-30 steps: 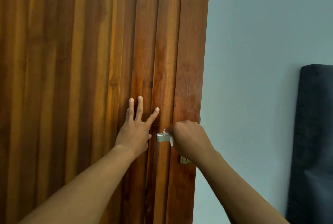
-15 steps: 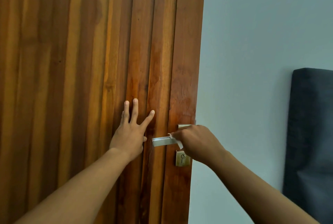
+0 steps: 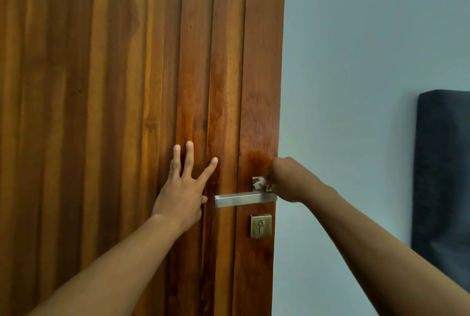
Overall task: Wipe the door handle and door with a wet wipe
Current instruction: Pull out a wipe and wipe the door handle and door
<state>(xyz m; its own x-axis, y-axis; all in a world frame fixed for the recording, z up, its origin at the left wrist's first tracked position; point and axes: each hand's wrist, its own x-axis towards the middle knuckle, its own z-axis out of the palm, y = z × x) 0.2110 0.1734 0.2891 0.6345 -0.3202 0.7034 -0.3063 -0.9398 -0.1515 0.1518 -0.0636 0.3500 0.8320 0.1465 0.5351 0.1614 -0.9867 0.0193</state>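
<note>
A brown wooden door (image 3: 127, 86) with vertical slats fills the left of the view. Its silver lever handle (image 3: 241, 200) sticks out level near the door's right edge, with a brass keyhole plate (image 3: 260, 225) below it. My left hand (image 3: 184, 188) rests flat on the slats just left of the handle, fingers spread. My right hand (image 3: 287, 180) is closed on a white wet wipe (image 3: 263, 183) at the handle's square base plate by the door edge. Most of the wipe is hidden in the hand. A dark damp patch (image 3: 256, 163) shows above the base plate.
A pale blue-grey wall (image 3: 356, 86) lies right of the door edge. A dark padded panel (image 3: 442, 175) stands at the far right.
My right hand slid with the wipe from the lever's left part to its base at the door edge, uncovering the lever and the keyhole plate. My left hand stayed on the door.
</note>
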